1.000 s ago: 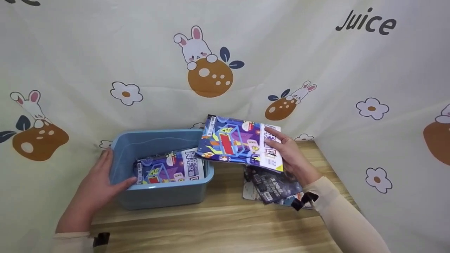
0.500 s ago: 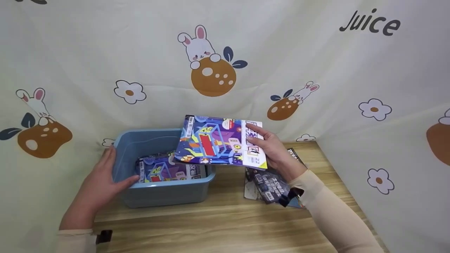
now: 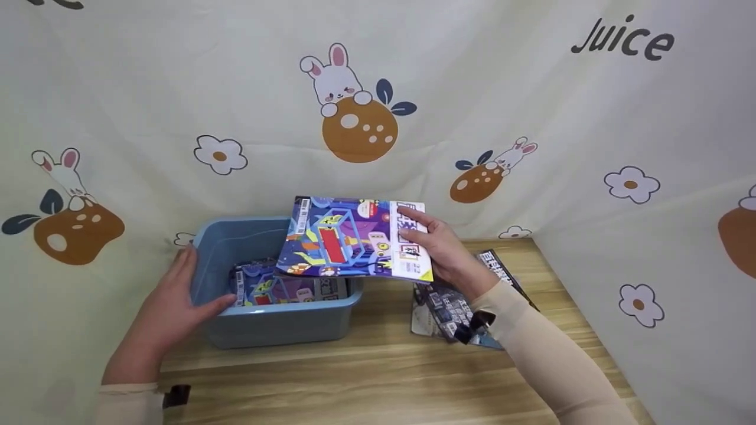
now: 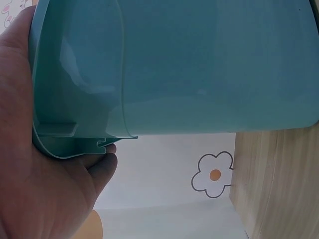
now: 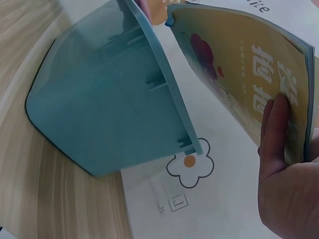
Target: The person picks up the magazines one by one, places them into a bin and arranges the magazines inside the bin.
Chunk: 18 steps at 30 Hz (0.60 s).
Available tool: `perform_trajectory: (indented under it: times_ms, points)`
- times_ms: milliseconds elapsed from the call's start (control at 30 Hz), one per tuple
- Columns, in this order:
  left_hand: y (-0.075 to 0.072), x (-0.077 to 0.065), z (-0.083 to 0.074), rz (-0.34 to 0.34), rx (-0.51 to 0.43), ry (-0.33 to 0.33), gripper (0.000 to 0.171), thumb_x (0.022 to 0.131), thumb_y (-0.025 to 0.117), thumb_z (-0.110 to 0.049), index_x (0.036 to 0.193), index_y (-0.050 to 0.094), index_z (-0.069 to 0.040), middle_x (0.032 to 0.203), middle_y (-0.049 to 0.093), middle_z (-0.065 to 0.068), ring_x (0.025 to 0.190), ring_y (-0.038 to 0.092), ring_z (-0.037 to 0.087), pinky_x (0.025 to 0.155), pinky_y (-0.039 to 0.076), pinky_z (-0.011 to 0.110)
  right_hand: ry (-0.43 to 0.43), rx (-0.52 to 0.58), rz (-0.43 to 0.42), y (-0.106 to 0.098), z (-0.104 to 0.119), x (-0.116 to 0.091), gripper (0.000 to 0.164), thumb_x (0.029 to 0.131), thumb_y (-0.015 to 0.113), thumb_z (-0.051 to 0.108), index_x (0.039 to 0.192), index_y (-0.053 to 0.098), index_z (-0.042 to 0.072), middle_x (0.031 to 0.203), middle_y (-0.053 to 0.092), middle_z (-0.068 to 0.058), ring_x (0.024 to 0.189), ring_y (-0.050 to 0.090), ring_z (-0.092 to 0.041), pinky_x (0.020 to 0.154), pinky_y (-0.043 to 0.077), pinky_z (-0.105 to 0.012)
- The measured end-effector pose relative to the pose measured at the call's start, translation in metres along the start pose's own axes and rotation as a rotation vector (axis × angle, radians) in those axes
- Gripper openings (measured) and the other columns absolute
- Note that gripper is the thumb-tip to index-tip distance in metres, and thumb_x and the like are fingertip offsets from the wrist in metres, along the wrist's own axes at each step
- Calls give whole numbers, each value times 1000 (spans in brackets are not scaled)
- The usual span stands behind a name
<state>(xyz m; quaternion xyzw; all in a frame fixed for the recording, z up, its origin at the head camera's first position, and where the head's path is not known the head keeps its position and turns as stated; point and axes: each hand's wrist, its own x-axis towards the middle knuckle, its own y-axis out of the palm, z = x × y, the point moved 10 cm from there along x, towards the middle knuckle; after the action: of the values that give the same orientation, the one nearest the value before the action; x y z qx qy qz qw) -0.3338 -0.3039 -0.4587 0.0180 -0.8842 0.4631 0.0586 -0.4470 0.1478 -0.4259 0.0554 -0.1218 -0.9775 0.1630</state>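
We see a bin (image 3: 277,326) of smooth blue plastic with rounded corners and a flanged rim, standing on a wood-grained tabletop (image 3: 354,383). A thin, glossy paper magazine (image 3: 336,242) is held above the bin's right side, its right end extending past the rim. Another issue (image 3: 263,289) (similar printed cover) lies inside the bin; overlapping loose magazines (image 3: 446,310) lie to the right. A pale printed cloth (image 3: 508,100) hangs behind, creased in places.

We find the right hand (image 3: 446,254) reaching in from the near right, its fingers pinching the magazine's right end, some on the upper cover and some against the underside. The left hand (image 3: 165,307) grips the bin's left rim, fingers curled round the lip and thumb over the near edge.

Compared with one second earlier, we note the held magazine farther left over the bin; the left hand keeps its grip.
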Motion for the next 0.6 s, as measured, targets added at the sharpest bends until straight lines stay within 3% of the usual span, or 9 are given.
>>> perform_trajectory:
  times_ms: [133,367,600]
  points:
    - [1,0,1,1,-1,-3,137,92,76,-76,176,-7,-6,183,-6,26,163,7,61,115,23,88,8,-10,9,7,-2,2,56,108,72,9,162,59,18,134,71,-26,104,82,-36,86,68,-44]
    - [0,2,0,13,12,1,137,92,77,-74,175,-5,-2,182,-4,29,165,5,59,118,23,86,-6,-61,12,18,-4,11,55,108,73,8,161,61,17,127,74,-23,95,82,-31,80,69,-41]
    - [0,2,0,6,14,-2,138,92,76,-76,176,-6,-3,182,-4,29,164,7,61,115,25,87,2,-85,40,33,-8,15,55,107,75,11,160,63,21,131,72,-24,101,82,-34,83,69,-41]
